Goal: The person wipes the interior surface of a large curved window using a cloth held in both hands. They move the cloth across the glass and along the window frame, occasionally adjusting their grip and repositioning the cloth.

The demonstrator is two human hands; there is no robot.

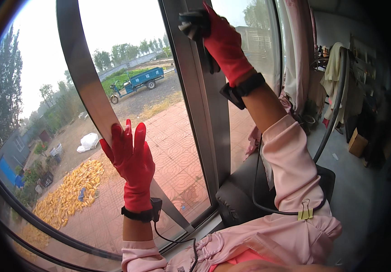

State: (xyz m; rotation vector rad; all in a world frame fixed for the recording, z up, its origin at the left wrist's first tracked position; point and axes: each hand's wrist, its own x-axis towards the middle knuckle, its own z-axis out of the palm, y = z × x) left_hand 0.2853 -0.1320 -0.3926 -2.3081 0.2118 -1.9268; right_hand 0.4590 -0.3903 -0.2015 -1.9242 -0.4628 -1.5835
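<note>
My left hand (129,159), in a red rubber glove, rests with spread fingers on a metal window mullion (95,91) and holds nothing. Up at the top, my right hand (224,44), gloved in red too, grips a dark brush-like tool (195,25) in front of the wide metal window frame post (195,78). The tool's head is blurred, so its exact kind cannot be told. Both wrists carry black straps with small devices and cables. Glass panes lie on both sides of the post.
A black padded seat (246,197) stands below the post. Pink curtains (299,61) hang at the right, near a rack with cloths (334,78). A black cable (277,211) is clipped to my clothing. Outside lie corn cobs (69,193) and a blue cargo tricycle (146,77).
</note>
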